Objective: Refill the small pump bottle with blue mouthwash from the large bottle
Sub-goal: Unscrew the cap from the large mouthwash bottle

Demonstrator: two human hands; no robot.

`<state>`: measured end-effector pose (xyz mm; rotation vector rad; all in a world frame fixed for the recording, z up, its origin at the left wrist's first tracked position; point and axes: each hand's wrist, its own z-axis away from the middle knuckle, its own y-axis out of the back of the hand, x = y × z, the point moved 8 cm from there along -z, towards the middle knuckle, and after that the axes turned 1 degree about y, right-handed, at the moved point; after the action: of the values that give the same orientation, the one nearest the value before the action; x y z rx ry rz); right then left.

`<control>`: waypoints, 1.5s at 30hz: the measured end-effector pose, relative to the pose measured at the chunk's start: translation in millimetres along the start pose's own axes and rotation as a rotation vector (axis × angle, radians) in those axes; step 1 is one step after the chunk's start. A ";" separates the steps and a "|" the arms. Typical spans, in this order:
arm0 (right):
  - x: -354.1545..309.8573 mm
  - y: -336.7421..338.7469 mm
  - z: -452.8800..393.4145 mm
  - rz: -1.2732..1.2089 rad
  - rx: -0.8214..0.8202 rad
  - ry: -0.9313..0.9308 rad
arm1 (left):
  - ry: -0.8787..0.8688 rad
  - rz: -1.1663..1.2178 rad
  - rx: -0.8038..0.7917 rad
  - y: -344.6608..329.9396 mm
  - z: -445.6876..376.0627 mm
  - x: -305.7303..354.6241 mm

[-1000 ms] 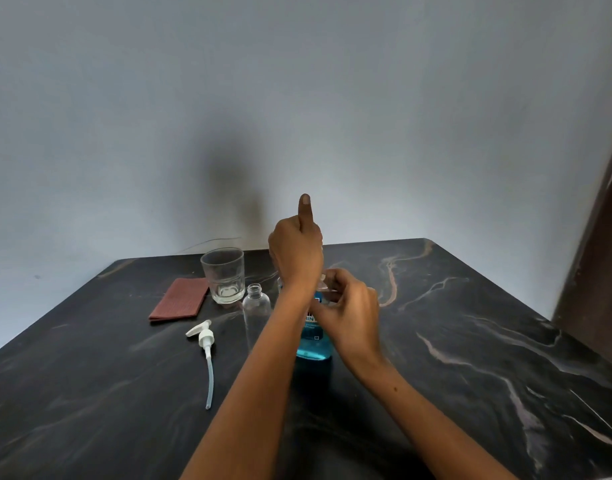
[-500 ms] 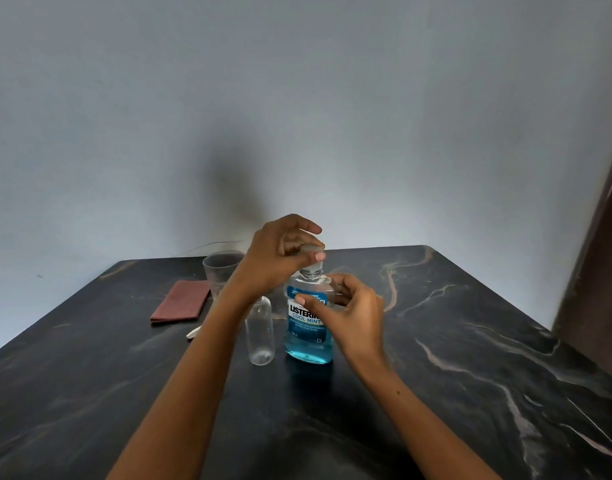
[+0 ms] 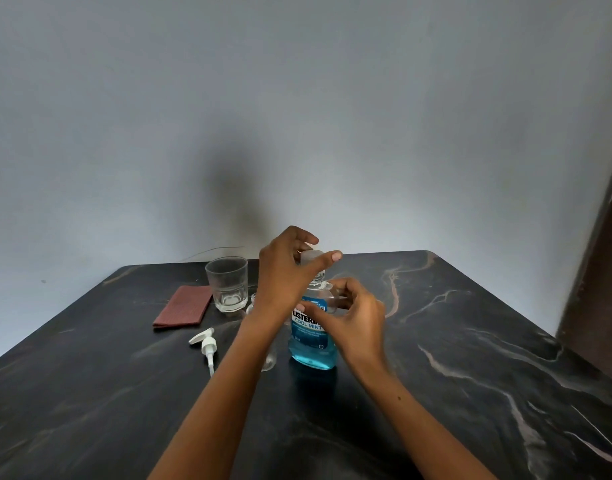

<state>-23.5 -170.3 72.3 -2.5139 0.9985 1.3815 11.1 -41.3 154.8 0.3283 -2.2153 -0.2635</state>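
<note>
1. While the left hand [image 3: 283, 271] curls its fingers round the cap [image 3: 311, 257] at the top of the large bottle [image 3: 313, 336], just below the middle of the frame, its thumb lies across the front of the cap, so the grasp is on the cap itself.
2. Just right of that, the right hand [image 3: 353, 315] wraps thumb and fingers round the bottle's shoulder and steadies it upright on the table [image 3: 470, 358].
3. Judging by this hold, the step in hand is unscrewing the cap; whether it is already loose cannot be told.
4. Blue mouthwash fills the lower part of the large bottle, whose upper part looks clear.
5. Next, I judge, the cap must come fully off and be set down, then the large bottle lifted and tipped over the small neck; that opening is narrow, so a slow pour and a steady aim will matter.
6. Immediately left of the large bottle stands the small bottle [image 3: 268, 358], clear and seemingly empty, mostly hidden behind the left forearm, its open neck showing.
7. Its white pump [image 3: 204, 342] lies on the table further left, tube pointing toward the lower edge.
8. A drinking glass [image 3: 227, 284] and a folded reddish cloth [image 3: 183, 306] sit at the centre left.
9. Readable on the label: "LISTERI", partly covered by fingers, and "COOL MINT" beneath; the smaller print is too fine to read.
</note>
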 end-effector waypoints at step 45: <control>-88.4 25.5 21.5 0.226 -0.086 0.556 | 0.680 0.623 0.031 11.9 77.4 -44.9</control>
<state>-86.8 -138.2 134.5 -3.0065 1.3702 0.7757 -24.8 -9.7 78.2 -0.2402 -1.5449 0.2017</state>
